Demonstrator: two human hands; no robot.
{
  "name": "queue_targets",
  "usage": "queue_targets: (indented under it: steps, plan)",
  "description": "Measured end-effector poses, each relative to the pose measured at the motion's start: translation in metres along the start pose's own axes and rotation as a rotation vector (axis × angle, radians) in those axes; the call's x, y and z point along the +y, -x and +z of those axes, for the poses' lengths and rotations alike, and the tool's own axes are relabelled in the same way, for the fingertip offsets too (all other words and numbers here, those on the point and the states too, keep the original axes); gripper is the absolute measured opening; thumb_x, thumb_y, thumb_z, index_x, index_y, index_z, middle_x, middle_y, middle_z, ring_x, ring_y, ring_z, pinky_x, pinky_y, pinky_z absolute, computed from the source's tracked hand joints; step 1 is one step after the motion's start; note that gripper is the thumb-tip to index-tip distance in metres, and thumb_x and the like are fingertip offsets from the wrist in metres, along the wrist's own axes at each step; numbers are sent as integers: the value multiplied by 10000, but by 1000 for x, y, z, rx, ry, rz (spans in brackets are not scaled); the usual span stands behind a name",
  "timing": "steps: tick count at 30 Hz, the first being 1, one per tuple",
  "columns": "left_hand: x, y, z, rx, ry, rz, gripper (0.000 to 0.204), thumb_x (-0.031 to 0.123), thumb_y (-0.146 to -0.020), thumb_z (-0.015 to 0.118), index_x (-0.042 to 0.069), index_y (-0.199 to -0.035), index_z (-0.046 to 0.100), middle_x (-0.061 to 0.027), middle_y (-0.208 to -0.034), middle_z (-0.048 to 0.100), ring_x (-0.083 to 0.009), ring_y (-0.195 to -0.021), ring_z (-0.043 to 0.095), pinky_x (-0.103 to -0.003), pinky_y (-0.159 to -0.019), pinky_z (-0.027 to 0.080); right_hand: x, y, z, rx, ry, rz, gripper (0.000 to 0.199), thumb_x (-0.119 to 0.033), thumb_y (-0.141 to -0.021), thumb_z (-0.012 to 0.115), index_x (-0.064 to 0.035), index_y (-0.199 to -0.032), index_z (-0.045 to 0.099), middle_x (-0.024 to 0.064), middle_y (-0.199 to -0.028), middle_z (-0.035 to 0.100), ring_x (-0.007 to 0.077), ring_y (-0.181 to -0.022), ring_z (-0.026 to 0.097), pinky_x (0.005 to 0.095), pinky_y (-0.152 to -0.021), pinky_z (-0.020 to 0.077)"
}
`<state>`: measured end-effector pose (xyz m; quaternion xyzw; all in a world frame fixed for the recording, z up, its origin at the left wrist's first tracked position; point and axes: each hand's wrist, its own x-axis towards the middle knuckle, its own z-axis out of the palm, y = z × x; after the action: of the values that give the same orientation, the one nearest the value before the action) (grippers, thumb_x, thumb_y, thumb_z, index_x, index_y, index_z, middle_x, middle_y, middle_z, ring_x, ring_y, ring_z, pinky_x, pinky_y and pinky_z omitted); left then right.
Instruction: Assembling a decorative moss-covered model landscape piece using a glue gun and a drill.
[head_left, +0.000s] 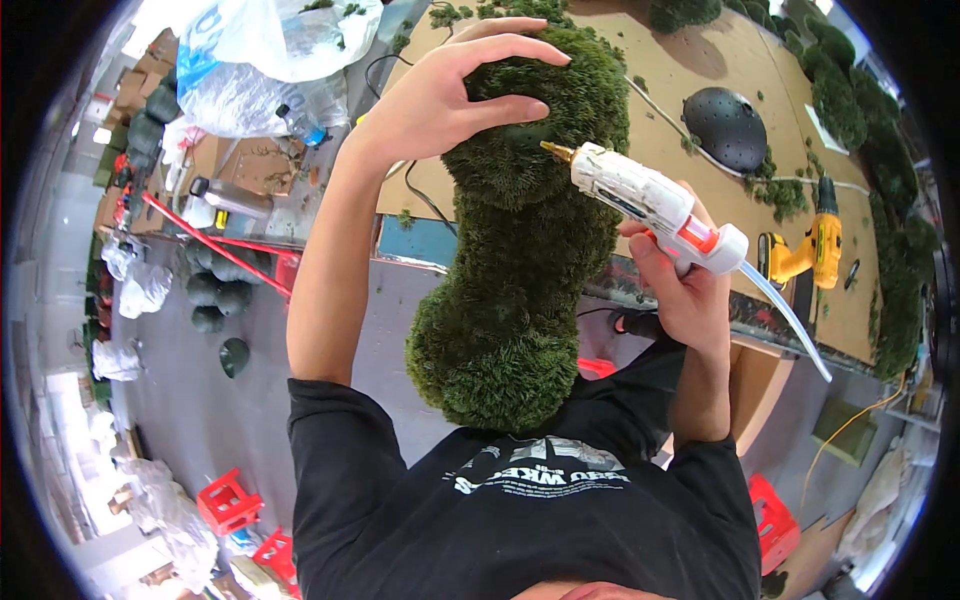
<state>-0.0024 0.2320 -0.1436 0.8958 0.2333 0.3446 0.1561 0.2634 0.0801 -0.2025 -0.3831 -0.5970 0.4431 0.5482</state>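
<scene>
A bone-shaped topiary piece, covered in dark green artificial grass, stretches from my lap up over the table edge. My left hand curves over its far rounded end, fingers spread and thumb pressed against the grass, steadying it. In my right hand is a white hot glue gun with a glue-smeared body and brass nozzle. The nozzle points left, close to the grass near my left thumb; whether it touches I cannot tell. From the gun's back end a long translucent glue stick trails toward the lower right.
On the brown-topped table lie a black perforated dome, a yellow cordless drill, a cable and loose green tufts. Plastic bags, a water bottle and a metal flask are at left. Red stools stand on the floor.
</scene>
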Motion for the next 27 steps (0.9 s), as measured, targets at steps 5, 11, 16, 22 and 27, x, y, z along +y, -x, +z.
queue_targets:
  steps: [5,11,16,22,27]
  plan:
    - [-1,1,-2,-4,17,16,427,320,-914,792,177,-1305,697,-134,-1471,574,-294,-1388,524,-399,-1168,397,-20,-19,-1,-42,221,100,100,-12,-951,685,39,-1014,627,35,-958,585,58,-724,567,236,-599,454]
    - [1,-4,-13,-134,88,-39,434,249,-926,786,83,-1305,656,-186,-1478,551,-333,-1450,448,-453,-1164,376,-13,-22,-4,-76,329,48,146,-4,-939,690,26,-1056,607,-2,-844,570,43,-736,548,219,-615,444]
    - [-3,-3,-11,-106,118,-33,429,249,-924,790,85,-1298,659,-189,-1438,582,-332,-1446,452,-447,-1160,381,-15,-24,-2,-39,304,123,176,-4,-936,692,0,-1073,583,-12,-863,582,26,-753,527,207,-626,438]
    - [-4,-3,-10,-102,109,-40,423,248,-922,791,88,-1291,663,-188,-1431,587,-324,-1443,456,-437,-1156,387,-14,-25,-2,-24,311,147,180,-4,-940,686,-3,-1085,579,-22,-862,585,21,-746,516,198,-624,424]
    - [-6,-3,-10,-102,108,-10,421,249,-921,791,88,-1289,664,-197,-1440,578,-326,-1446,454,-439,-1156,386,-12,-17,-11,-74,287,139,200,-3,-949,677,1,-1129,590,-33,-868,589,16,-743,504,188,-629,407]
